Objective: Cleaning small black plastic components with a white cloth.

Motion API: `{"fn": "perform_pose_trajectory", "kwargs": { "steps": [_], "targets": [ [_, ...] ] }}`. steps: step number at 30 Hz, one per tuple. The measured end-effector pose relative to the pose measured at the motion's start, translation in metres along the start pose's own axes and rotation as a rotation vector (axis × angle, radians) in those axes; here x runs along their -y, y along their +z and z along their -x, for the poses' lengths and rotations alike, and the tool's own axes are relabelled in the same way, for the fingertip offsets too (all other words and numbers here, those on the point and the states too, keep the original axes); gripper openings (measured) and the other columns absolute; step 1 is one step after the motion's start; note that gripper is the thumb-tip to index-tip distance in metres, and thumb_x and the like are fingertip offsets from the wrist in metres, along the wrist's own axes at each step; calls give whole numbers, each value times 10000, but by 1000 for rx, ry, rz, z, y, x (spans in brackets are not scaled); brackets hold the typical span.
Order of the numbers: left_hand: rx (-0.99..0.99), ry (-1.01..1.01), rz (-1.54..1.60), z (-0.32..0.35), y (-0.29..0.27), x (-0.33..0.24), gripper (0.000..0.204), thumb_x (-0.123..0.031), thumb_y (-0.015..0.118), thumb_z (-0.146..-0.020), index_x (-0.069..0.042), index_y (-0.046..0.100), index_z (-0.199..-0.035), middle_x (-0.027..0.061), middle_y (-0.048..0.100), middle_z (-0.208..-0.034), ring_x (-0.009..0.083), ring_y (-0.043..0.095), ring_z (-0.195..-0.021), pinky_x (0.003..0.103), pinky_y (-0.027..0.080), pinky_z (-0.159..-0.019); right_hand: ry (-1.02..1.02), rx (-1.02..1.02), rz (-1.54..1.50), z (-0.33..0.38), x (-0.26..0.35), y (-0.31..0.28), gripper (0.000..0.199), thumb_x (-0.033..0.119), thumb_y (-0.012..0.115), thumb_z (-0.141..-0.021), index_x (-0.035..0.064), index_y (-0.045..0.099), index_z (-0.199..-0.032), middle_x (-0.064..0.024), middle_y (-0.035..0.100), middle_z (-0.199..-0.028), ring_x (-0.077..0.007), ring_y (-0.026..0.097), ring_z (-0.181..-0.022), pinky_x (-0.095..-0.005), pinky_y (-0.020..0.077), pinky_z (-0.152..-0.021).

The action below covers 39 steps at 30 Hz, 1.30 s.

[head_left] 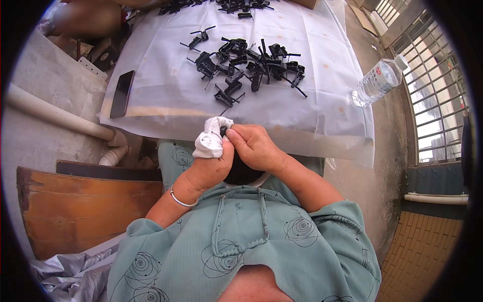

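Left hand (217, 165), fingers in white cloth (207, 144), and right hand (259, 148) press close, pinching black part (223, 131) by near table (327, 100) edge. One part in work. Many more lie in pile (269, 64) on table; cannot tell which are done.

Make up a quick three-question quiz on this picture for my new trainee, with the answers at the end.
1. Which hand has white cloth over its fingers?
2. True or false: the clear bottle is to the right of the phone.
3. What colour are the parts heaped on the covered table? A: white. B: black. C: orange.

Key: 1, the left hand. 2, true. 3, B.
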<state>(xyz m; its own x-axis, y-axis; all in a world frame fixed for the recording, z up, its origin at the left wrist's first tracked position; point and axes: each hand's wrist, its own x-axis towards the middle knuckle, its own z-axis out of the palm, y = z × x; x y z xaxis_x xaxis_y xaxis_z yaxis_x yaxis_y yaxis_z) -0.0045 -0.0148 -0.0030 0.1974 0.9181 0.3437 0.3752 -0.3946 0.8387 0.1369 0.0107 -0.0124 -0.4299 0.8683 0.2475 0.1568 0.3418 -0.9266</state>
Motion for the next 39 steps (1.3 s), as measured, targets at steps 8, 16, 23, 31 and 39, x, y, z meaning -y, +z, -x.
{"fn": "perform_pose_trajectory", "kwargs": {
  "steps": [8, 16, 23, 31, 39],
  "targets": [
    [211, 133, -277, -5, -12, 10, 343, -118, 566, -809, 2, 550, -1130, 187, 562, -1091, 344, 525, -978, 388, 428, -866, -86, -308, 741, -33, -25, -23, 149, 172, 585, -820, 29, 561, -788, -149, 569, -703, -306, 556, -600, -384, 446, -547],
    [-237, 35, 103, -22, -1, 6, 187, 1, 548, -835, 39, 566, -1018, 138, 583, -992, 236, 601, -836, 286, 487, -727, -241, -328, 746, -13, -13, -25, 76, 106, 571, -803, 48, 542, -842, -101, 557, -687, -295, 566, -613, -371, 451, -525],
    [-50, 5, -122, -32, -4, 13, 270, -92, 588, -819, 27, 543, -1057, 145, 597, -916, 221, 597, -782, 287, 479, -701, -479, -115, 731, 2, 9, -28, 65, 51, 601, -779, 47, 540, -800, -56, 520, -642, -200, 511, -522, -296, 407, -462],
    [180, -307, 742, -21, -10, -13, 296, -52, 500, -882, 28, 453, -1163, 44, 558, -814, 55, 515, -581, 184, 419, -475, 161, -237, -227, -6, 13, -21, 122, 126, 603, -857, 32, 541, -810, 47, 481, -626, -24, 386, -569, -193, 338, -510],
    [3, -193, 281, -16, -1, -16, 284, -4, 553, -814, 44, 523, -1092, 82, 589, -891, 109, 563, -702, 231, 474, -620, 28, -41, 191, 2, 22, -27, 272, 182, 475, -926, -10, 520, -739, -8, 468, -594, -73, 410, -589, -260, 383, -529]
  ]
}}
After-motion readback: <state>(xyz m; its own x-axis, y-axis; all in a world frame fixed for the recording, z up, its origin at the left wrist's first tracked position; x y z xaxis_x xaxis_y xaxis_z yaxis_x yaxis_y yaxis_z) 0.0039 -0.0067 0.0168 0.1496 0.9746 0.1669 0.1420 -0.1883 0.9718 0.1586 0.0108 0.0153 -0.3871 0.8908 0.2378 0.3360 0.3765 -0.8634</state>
